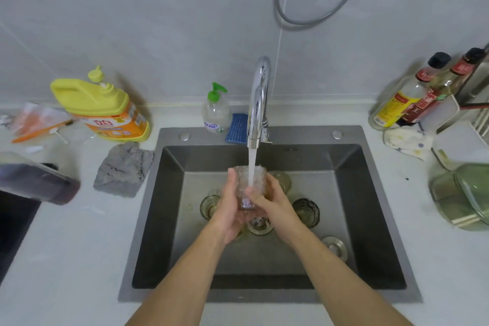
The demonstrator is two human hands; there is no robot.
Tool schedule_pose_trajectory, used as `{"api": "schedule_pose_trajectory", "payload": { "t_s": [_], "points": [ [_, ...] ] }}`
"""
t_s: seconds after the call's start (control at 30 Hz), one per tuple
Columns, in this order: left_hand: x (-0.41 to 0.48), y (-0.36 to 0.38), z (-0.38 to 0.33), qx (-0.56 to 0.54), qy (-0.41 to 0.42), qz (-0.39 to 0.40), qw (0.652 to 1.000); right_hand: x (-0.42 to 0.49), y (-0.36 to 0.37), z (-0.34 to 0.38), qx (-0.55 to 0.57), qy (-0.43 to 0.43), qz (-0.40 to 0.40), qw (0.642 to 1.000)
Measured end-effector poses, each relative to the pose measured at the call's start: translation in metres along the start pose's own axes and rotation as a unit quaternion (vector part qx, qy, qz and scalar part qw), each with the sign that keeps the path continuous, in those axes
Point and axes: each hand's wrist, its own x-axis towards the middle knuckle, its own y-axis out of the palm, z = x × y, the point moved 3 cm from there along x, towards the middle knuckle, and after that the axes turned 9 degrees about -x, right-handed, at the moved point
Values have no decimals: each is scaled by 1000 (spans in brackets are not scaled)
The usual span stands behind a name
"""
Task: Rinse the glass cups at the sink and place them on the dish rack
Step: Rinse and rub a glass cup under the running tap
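A textured glass cup [244,182] is held over the middle of the steel sink [169,193], right under the running chrome faucet [258,103]. Water pours into it. My left hand [229,206] grips the cup from the left and below. My right hand [270,201] grips it from the right, thumb across the front. More glass cups stand on the sink floor: one at the left [209,205], one at the right [306,212], one behind my right hand [282,180]. A part of the dish rack [480,124] shows at the far right edge.
A yellow detergent bottle [105,111], grey cloth [123,169] and dark-liquid container [39,182] sit on the left counter. A soap pump [214,111] and blue sponge [236,128] stand behind the sink. Sauce bottles [412,95], a rag [407,141] and green glass containers [463,196] occupy the right.
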Motion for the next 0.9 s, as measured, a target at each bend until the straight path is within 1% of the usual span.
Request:
{"api": "schedule_pose_trajectory", "payload": {
  "t_s": [0.07, 0.1, 0.17, 0.23, 0.33, 0.4, 0.47, 0.53, 0.57, 0.6, 0.67, 0.73, 0.8, 0.9],
  "points": [
    [0, -3, 1, -2, -9, 5, 1000, 10, 0, 4, 15, 14, 8, 1000],
    [0, -3, 2, -3, -13, 9, 1000, 14, 1, 5, 22, 17, -3, 1000],
    [-2, -3, 0, 14, -16, 11, 1000, 15, 8, 9, 8, 13, -57, 998],
    [-2, -2, -3, 57, 7, -2, 998, 10, 18, 6, -33, 3, -100, 994],
    [1, -7, -2, 112, 48, -46, 991, -2, 28, 0, -76, -2, -143, 987],
    [0, -8, 0, 99, 45, -41, 993, -4, 27, 0, -78, -7, -139, 987],
    [-4, -5, 0, 45, 3, -20, 999, -2, 22, 7, -54, -3, -124, 991],
    [-8, -2, -2, 12, -29, -10, 999, 2, 17, 14, 5, 34, -137, 990],
    [-7, -2, -2, 14, -35, 2, 999, 6, 17, 14, 15, 56, -150, 987],
    [-6, -1, -1, 27, -31, 8, 999, 6, 19, 16, 10, 57, -162, 985],
    [-5, 2, -1, 51, -2, 7, 999, 7, 28, 13, -55, 41, -184, 981],
    [-3, 1, 4, 69, 32, -40, 996, 6, 36, 7, -88, 9, -194, 977],
    [-1, -4, 7, 68, 56, -75, 993, 2, 38, 4, -85, -2, -178, 980],
    [-2, -4, 10, 34, 35, -36, 998, -4, 30, 12, -35, 15, -126, 991]
  ]
}}
